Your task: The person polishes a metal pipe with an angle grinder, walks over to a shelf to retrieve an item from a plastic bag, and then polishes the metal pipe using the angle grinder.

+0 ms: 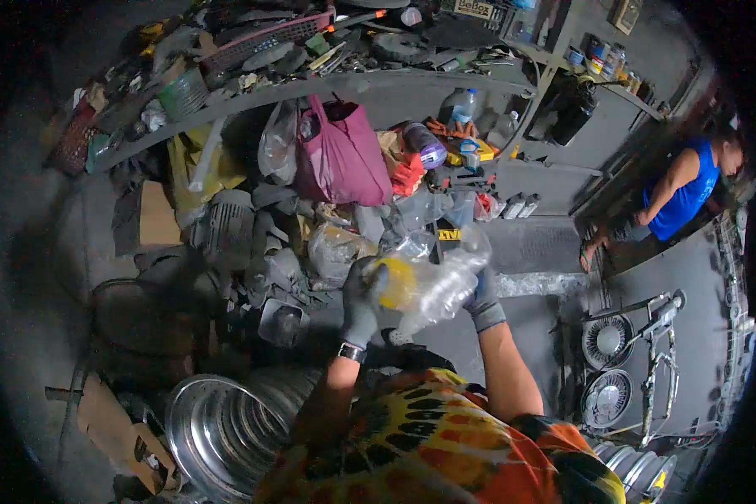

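Observation:
My left hand (361, 301), in a grey glove with a watch at the wrist, is closed around a yellow round object (396, 283). Its exact kind is blurred; it could be a roll or a container. Clear crinkled plastic (445, 290) stretches from beside the yellow object to my right hand (484, 304). That hand, gloved in grey and dark blue, is closed on the plastic's right side, its fingers partly hidden behind it. Both hands are raised in front of my chest, over the cluttered floor.
A purple bag (344, 155) hangs below a shelf (328, 84) heaped with parts. Shiny wheel rims (206, 437) stand at lower left, with a cardboard box (122, 428) beside them. At right are wheel covers (606, 399), a metal frame (664, 361) and a person (685, 189) in blue.

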### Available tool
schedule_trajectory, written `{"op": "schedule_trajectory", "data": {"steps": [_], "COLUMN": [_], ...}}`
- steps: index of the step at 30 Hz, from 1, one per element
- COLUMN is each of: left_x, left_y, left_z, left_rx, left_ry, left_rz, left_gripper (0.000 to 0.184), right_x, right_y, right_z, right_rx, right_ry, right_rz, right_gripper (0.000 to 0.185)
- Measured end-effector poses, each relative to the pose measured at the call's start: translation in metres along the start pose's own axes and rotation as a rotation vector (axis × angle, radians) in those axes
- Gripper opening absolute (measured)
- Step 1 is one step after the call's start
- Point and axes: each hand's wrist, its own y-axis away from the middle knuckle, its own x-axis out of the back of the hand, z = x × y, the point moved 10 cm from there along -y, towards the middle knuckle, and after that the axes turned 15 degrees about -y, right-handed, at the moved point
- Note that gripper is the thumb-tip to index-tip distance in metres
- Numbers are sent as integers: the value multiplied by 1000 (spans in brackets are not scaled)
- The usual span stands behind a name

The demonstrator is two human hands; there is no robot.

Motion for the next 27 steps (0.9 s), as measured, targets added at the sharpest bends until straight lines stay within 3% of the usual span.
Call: {"op": "schedule_trajectory", "data": {"steps": [2, 4, 6, 10, 12, 13, 14, 16, 18, 19, 21, 22, 23, 24, 25, 26, 27], "left_x": [24, 43, 47, 59, 69, 65, 59, 54, 21, 5, -25, -37, -22, -25, -21, -14, -22], "left_y": [10, 20, 25, 45, 50, 52, 49, 41, 26, 22, 23, 29, 31, 27, 12, -4, -7], "left_z": [-6, -26, -86, -96, -43, -40, -49, -59, -66, -69, -74, -77, -193, -194, -186, -176, -188], "left_rx": [-29, -50, 209, 284, -91, -96, 3, 96, 108, 116, 129, 135, 424, 430, 323, 217, 560], "left_ry": [-71, -147, 156, 243, -358, -361, -215, -70, 248, 405, 721, 881, 546, 550, 474, 397, 794], "left_rz": [70, 139, 156, 242, 287, 286, 280, 278, -39, -200, -519, -675, -446, -429, -360, -295, -290], "left_gripper": [34, 33, 30, 29, 29, 29, 28, 28, 30, 31, 33, 34, 41, 41, 42, 43, 45], "right_x": [2, 4, 3, -30, -51, -58, -61, 68, -52, -66, -45, -29, -6, 4, -4, -1, 9], "right_y": [5, 11, 16, 17, 15, 15, 16, 10, 33, 30, 9, -5, -17, -27, -43, -58, -77], "right_z": [-8, -12, -9, 0, 12, 29, 39, 54, 120, 120, 129, 122, 120, 120, 113, 111, 103], "right_rx": [97, 126, 152, 210, 270, 226, 181, -1, 84, 79, -138, -150, -198, -241, -290, -293, -274], "right_ry": [10, 14, 17, 149, 182, 241, 303, 1366, 936, 933, 1823, 1821, 1709, 1592, 1808, 1803, 1475], "right_rz": [267, 264, 265, 204, 163, 164, 158, 62, -407, -409, -265, -272, -355, -437, -407, -416, -353], "right_gripper": [34, 35, 37, 36, 36, 38, 41, 72, 84, 84, 103, 103, 103, 102, 104, 104, 101]}}
